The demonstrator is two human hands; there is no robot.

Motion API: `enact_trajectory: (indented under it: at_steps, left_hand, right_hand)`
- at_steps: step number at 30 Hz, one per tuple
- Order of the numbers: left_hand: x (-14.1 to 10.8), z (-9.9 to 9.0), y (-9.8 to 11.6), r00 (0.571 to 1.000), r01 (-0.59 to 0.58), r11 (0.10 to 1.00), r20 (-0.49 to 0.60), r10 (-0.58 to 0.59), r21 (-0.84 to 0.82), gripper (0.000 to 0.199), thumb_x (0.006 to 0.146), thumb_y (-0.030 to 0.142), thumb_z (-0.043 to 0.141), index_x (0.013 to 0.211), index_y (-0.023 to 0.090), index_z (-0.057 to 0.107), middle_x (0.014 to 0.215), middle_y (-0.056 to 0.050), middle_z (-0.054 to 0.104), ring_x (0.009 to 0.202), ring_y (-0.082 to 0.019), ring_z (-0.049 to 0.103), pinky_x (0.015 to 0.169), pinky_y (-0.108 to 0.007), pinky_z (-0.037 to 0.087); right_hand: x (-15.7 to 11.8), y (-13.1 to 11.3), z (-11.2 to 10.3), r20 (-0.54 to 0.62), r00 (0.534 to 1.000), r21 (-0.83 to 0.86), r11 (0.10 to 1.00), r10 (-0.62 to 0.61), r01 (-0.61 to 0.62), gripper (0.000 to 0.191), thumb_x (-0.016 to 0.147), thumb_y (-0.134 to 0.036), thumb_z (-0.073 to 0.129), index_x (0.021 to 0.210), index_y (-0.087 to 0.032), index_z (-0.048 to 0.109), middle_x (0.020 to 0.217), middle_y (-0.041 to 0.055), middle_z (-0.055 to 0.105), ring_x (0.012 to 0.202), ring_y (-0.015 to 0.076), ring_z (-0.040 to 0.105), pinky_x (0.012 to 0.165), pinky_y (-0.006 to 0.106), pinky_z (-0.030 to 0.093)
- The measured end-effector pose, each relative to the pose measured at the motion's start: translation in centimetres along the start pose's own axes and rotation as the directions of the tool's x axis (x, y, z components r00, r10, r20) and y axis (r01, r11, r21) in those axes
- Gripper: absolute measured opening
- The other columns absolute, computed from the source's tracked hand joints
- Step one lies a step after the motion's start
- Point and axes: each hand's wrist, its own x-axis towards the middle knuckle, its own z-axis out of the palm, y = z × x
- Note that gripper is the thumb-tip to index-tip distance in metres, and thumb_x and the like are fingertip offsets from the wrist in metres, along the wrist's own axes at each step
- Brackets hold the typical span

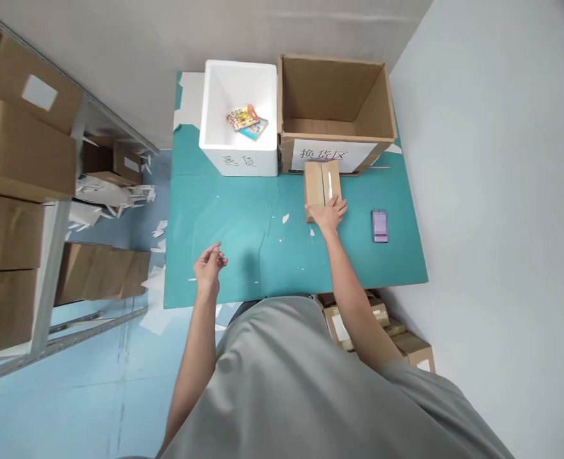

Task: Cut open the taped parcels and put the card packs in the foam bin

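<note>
Hands bare, both over the green tabletop (244, 210). Right hand (327, 215) spread open on the near part of a small carton (314, 185), thumb toward its left edge, fingers toward its right. Left hand (208, 266) raised near the tabletop's front left, well apart from the carton, fingers bent loosely in toward the thumb; cannot tell whether the tips meet or pinch anything.

Small carton: brown, seam running along its top, white strip (330, 183) right of the seam. Lies right of the tabletop's middle, just in front of a large cardboard box (337, 136); contact between the two unclear. Large box open at top, white sign (332, 155) with handwritten characters on its front.

White foam bin (238, 159) beside the large box, on its left, handwritten characters on its front too. Inside, two colorful booklets (244, 118), one overlapping the other.

Phone (379, 226) flat on the tabletop, screen lit, right of the right hand and apart from it. Pale paper scraps (286, 218) scattered on the green surface.

Farther out: metal shelving (52, 255) stacked with brown boxes (23, 153) on the left, loose papers (157, 299) on the blue floor (90, 395). More boxes (413, 349) below the tabletop's right end, near a pale wall (492, 191).
</note>
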Motion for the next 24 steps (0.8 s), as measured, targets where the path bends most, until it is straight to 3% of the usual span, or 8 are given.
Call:
enact_trajectory:
  at_steps: [4, 7, 10, 14, 17, 19, 21, 24]
  left_hand:
    - [1.6, -0.9, -0.8, 1.0, 0.008, 1.0, 0.012, -0.008, -0.015, 0.052, 0.071, 0.044, 0.086, 0.114, 0.016, 0.076, 0.081, 0.002, 0.064, 0.062, -0.008, 0.061, 0.065, -0.024, 0.052]
    - [2.7, -2.0, -1.3, 1.0, -0.011, 1.0, 0.014, 0.011, 0.008, 0.05, 0.07, 0.036, 0.085, 0.116, 0.019, 0.075, 0.113, -0.008, 0.073, 0.079, -0.013, 0.071, 0.081, -0.031, 0.06]
    - [3.8, -3.8, -1.8, 0.999, -0.031, 0.999, 0.026, 0.03, 0.02, 0.048, 0.074, 0.035, 0.084, 0.119, 0.021, 0.074, 0.143, -0.015, 0.067, 0.104, -0.021, 0.077, 0.098, -0.039, 0.062]
    - [5.4, -6.4, -2.8, 0.997, 0.031, 0.999, 0.075, -0.032, 0.012, 0.045, 0.083, 0.039, 0.076, 0.125, 0.021, 0.072, 0.145, -0.018, 0.069, 0.119, -0.026, 0.075, 0.107, -0.044, 0.059]
    - [5.9, -7.8, -4.2, 0.975, 0.117, 0.988, 0.179, -0.132, 0.097, 0.048, 0.077, 0.029, 0.077, 0.124, 0.021, 0.073, 0.149, -0.017, 0.067, 0.125, -0.027, 0.072, 0.111, -0.047, 0.056]
    - [5.9, -8.3, -5.5, 0.939, 0.156, 0.97, 0.277, -0.203, 0.184, 0.047, 0.073, 0.026, 0.075, 0.12, 0.02, 0.075, 0.146, -0.015, 0.07, 0.128, -0.028, 0.07, 0.114, -0.049, 0.054]
    - [5.7, -8.6, -6.9, 0.905, 0.168, 0.956, 0.347, -0.247, 0.241, 0.043, 0.073, 0.028, 0.072, 0.115, 0.02, 0.078, 0.138, -0.013, 0.075, 0.128, -0.03, 0.07, 0.115, -0.051, 0.053]
    - [5.3, -8.9, -8.7, 0.881, 0.145, 0.954, 0.404, -0.245, 0.262, 0.043, 0.072, 0.031, 0.072, 0.113, 0.019, 0.078, 0.13, -0.012, 0.078, 0.126, -0.031, 0.07, 0.114, -0.052, 0.053]
  right_hand:
    - [-0.8, -0.4, 0.8, 0.12, 0.985, -0.05, 0.991, -0.121, 0.127, 0.142, 0.065, -0.058, 0.094, 0.171, -0.003, 0.017, 0.174, 0.0387, 0.009, 0.16, 0.0576, 0.011, 0.125, 0.074, 0.025]
    - [-2.6, -0.5, 1.9, 0.203, 0.942, -0.06, 0.957, -0.267, 0.285, 0.141, 0.063, -0.054, 0.096, 0.17, -0.002, 0.021, 0.174, 0.0357, 0.014, 0.158, 0.0582, 0.014, 0.127, 0.073, 0.022]
    - [-6.0, -0.5, 3.2, 0.284, 0.872, -0.015, 0.908, -0.398, 0.42, 0.138, 0.062, -0.052, 0.097, 0.171, -0.008, 0.026, 0.176, 0.0296, 0.015, 0.158, 0.0578, 0.016, 0.129, 0.072, 0.024]
    - [-12.5, -0.2, 4.3, 0.454, 0.726, 0.008, 0.817, -0.517, 0.576, 0.138, 0.058, -0.049, 0.101, 0.172, -0.015, 0.031, 0.177, 0.0241, 0.021, 0.16, 0.0539, 0.02, 0.132, 0.068, 0.025]
    - [-17.2, 0.5, 4.1, 0.565, 0.551, 0.069, 0.701, -0.614, 0.71, 0.135, 0.059, -0.042, 0.102, 0.172, -0.019, 0.032, 0.181, 0.0205, 0.016, 0.166, 0.0492, 0.012, 0.134, 0.065, 0.022]
    - [-19.7, 1.3, 3.6, 0.57, 0.484, 0.104, 0.642, -0.664, 0.759, 0.129, 0.065, -0.037, 0.098, 0.173, -0.021, 0.03, 0.184, 0.0178, 0.009, 0.169, 0.0441, 0.006, 0.136, 0.062, 0.018]
    - [-21.6, 2.4, 3.4, 0.524, 0.51, 0.105, 0.646, -0.683, 0.756, 0.128, 0.07, -0.032, 0.095, 0.176, -0.019, 0.022, 0.184, 0.017, 0.005, 0.171, 0.0386, 0.001, 0.138, 0.056, 0.016]
    - [-23.8, 4.1, 3.8, 0.423, 0.688, 0.102, 0.785, -0.59, 0.611, 0.138, 0.073, -0.035, 0.095, 0.177, -0.016, 0.006, 0.184, 0.0183, 0.004, 0.172, 0.0342, 0.002, 0.139, 0.051, 0.017]
